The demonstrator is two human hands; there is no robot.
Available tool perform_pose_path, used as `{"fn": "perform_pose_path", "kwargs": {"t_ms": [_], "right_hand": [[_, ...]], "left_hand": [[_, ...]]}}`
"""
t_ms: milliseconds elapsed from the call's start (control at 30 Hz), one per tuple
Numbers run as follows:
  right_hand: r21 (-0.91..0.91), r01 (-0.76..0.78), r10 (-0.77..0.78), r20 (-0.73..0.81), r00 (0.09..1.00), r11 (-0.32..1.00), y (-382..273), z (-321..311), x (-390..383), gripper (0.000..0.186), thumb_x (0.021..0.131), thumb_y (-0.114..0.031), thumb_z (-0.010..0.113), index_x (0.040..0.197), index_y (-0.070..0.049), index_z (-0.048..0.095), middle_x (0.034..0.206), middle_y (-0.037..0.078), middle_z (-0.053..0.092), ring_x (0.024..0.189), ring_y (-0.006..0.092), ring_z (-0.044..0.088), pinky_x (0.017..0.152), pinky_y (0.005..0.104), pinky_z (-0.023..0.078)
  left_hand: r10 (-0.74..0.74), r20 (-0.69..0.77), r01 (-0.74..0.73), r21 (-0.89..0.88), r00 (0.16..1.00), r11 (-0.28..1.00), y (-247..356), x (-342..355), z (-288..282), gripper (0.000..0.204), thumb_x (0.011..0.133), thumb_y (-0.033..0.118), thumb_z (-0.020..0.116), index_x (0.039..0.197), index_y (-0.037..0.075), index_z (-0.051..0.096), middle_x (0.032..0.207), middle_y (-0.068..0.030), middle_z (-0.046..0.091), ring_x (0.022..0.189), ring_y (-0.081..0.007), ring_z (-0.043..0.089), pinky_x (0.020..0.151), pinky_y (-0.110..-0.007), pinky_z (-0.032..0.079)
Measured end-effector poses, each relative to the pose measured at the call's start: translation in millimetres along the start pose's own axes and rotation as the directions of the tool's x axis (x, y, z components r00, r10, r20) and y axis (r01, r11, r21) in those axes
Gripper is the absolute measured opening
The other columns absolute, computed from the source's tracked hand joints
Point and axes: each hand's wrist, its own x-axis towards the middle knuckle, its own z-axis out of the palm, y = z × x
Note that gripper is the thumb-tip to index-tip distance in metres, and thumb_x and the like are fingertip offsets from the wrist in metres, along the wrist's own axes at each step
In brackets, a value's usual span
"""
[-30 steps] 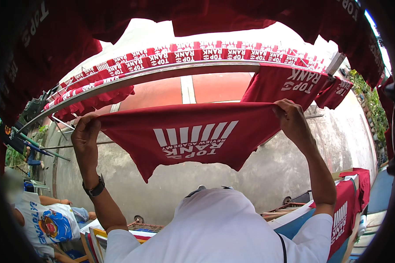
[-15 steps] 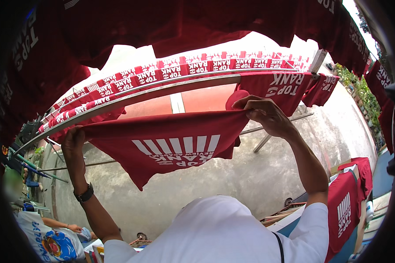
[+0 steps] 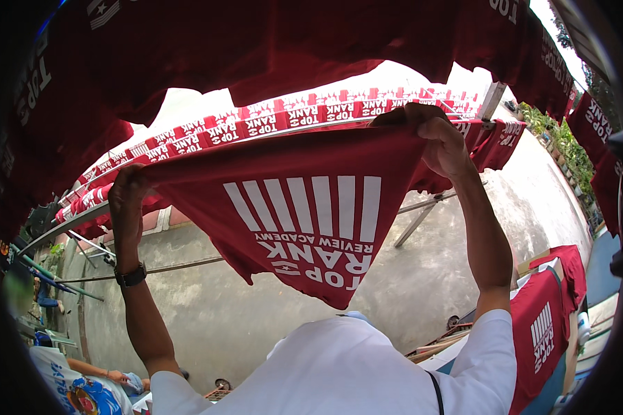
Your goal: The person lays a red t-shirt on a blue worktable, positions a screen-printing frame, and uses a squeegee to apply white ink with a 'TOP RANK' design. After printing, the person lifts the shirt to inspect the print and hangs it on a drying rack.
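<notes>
A red T-shirt (image 3: 298,166) with a white stripe-and-letter print hangs stretched between my raised hands, its loose cloth drooping toward me. My left hand (image 3: 127,197) is closed around one end of its upper edge; a dark watch (image 3: 131,275) circles that wrist. At the other end my right hand (image 3: 437,138) grips the same edge, fingers bent over the cloth. Just behind the shirt runs a metal rail (image 3: 83,220), mostly covered by the fabric. Beyond it, another red shirt (image 3: 502,144) hangs near my right hand.
Red shirts (image 3: 214,55) hang overhead, and rows of similar ones (image 3: 263,124) line rails farther off. At right, a red shirt lies on a printing board (image 3: 538,332). Another person (image 3: 83,380) stands at lower left. A grey concrete floor (image 3: 208,311) spreads below.
Both hands have moved, the right one higher and farther right, the left slightly right. The held shirt has risen over the rail, and its print shows larger and fuller.
</notes>
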Motion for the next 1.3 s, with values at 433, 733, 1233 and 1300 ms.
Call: {"fn": "perform_pose_path", "kwargs": {"t_ms": [433,733,1233,1300], "right_hand": [[-0.202,0.082,-0.05,0.156,0.986,0.976,-29.3,-51.8,50.3,0.01,0.092,-0.002,0.061,0.089,-0.007,0.053,0.09,-0.002,0.053,0.085,0.0083,0.049,0.077,0.0312,0.045],[0.021,0.167,-0.167,0.206,0.964,0.986,-13.4,-137.7,113.6,0.018,0.099,-0.003,0.075,0.116,-0.006,0.07,0.104,-0.001,0.07,0.101,0.0096,0.068,0.09,0.0304,0.059],[-0.028,0.087,-0.083,0.127,0.988,0.996,34.9,-228.7,220.1,0.03,0.101,-0.007,0.078,0.128,-0.005,0.065,0.113,0.007,0.077,0.105,0.0141,0.075,0.096,0.0291,0.061],[-0.06,0.078,-0.074,0.074,0.995,0.995,43.6,-232.8,227.0,0.031,0.101,-0.008,0.078,0.128,-0.004,0.065,0.114,0.008,0.077,0.106,0.0152,0.074,0.097,0.0302,0.061]], "left_hand": [[0.066,-0.038,-0.059,0.155,0.997,0.986,-15.1,52.2,57.2,0.031,0.106,0.003,0.068,0.137,0.004,0.067,0.126,-0.0075,0.074,0.111,-0.0175,0.074,0.102,-0.038,0.063],[0.174,-0.114,-0.135,0.29,0.978,0.948,-25.6,102.2,115.6,0.029,0.107,0.006,0.07,0.136,0.006,0.068,0.123,-0.0039,0.075,0.108,-0.0131,0.073,0.097,-0.037,0.065],[0.388,0.082,-0.067,0.996,0.918,-0.051,-106.7,140.7,68.9,0.045,0.098,0.01,0.068,0.143,0.007,0.062,0.144,-0.0152,0.066,0.134,-0.0344,0.062,0.118,-0.054,0.047],[0.454,0.136,-0.123,0.991,0.88,-0.059,-111.2,150.7,70.1,0.039,0.098,0.012,0.071,0.137,0.008,0.065,0.135,-0.0151,0.071,0.127,-0.0361,0.067,0.114,-0.054,0.05]]}}
